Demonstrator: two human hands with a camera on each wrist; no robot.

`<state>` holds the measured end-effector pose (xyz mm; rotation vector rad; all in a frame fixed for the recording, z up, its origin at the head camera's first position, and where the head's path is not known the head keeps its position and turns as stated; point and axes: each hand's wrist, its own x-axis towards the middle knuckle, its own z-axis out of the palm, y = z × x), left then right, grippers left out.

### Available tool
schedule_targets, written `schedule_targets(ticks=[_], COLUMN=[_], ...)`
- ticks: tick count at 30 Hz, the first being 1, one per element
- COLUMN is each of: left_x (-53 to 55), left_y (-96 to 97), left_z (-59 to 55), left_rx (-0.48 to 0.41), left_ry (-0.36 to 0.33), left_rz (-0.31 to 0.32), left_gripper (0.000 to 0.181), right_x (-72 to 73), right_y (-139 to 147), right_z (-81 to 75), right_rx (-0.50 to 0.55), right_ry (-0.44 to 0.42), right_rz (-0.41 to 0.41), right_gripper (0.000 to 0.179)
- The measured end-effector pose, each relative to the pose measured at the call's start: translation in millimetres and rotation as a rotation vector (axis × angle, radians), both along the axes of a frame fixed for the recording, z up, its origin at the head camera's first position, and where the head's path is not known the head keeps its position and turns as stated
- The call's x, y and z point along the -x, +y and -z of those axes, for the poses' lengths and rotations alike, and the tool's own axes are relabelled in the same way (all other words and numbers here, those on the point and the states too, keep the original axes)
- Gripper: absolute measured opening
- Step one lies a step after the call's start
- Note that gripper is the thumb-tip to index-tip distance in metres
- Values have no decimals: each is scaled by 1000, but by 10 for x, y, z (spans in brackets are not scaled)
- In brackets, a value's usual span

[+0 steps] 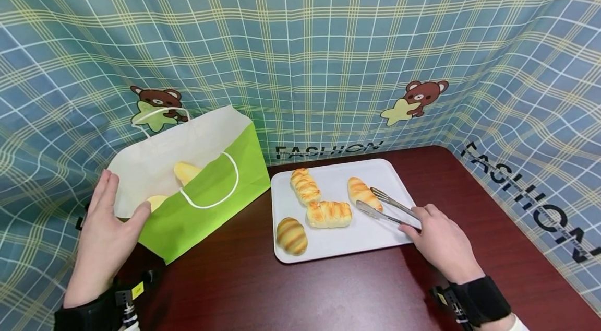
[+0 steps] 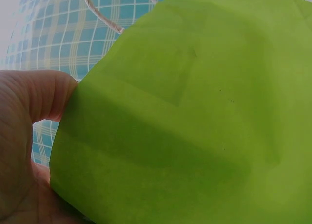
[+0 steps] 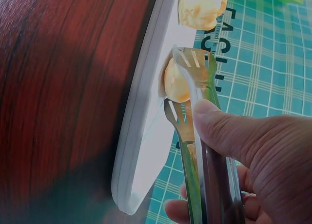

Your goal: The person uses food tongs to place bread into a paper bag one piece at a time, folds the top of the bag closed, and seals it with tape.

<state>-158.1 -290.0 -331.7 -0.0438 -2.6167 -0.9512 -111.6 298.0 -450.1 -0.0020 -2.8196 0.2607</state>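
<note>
My right hand (image 1: 443,239) grips metal tongs (image 3: 197,87), thumb along one arm. The spread tong ends stand about the near end of an oblong bread roll (image 1: 360,190) on the white tray (image 1: 366,245). Two golden twisted breads (image 1: 329,214) and a striped round bun (image 1: 291,236) lie further left on it. At the left, my left hand (image 1: 100,237) is at the side of a green paper bag (image 1: 202,216), fingers extended and thumb touching its edge. Inside the bag's mouth, a yellow piece of bread (image 1: 186,172) and a pale round piece (image 1: 156,201) show partly.
The tray and bag stand on a dark red-brown wooden table (image 1: 300,294). A blue checked cloth (image 1: 319,59) hangs behind and at both sides. White cord handles (image 1: 237,177) loop from the bag, which leans near the cloth.
</note>
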Motion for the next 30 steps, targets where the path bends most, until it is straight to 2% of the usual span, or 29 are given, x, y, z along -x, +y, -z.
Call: schedule_targets(ticks=[19,30], left_x=[6,-4], left_y=[-1,4], left_z=[5,-9], left_rx=[-1,-4], left_ry=[2,-9], left_rz=[-3,-4], left_gripper=[80,79], right_x=[-13,-4], right_y=[13,14], right_z=[10,-130], right_rx=[-14,-12], right_ry=[48,45], right_rz=[-14,-12], right_gripper=[53,54])
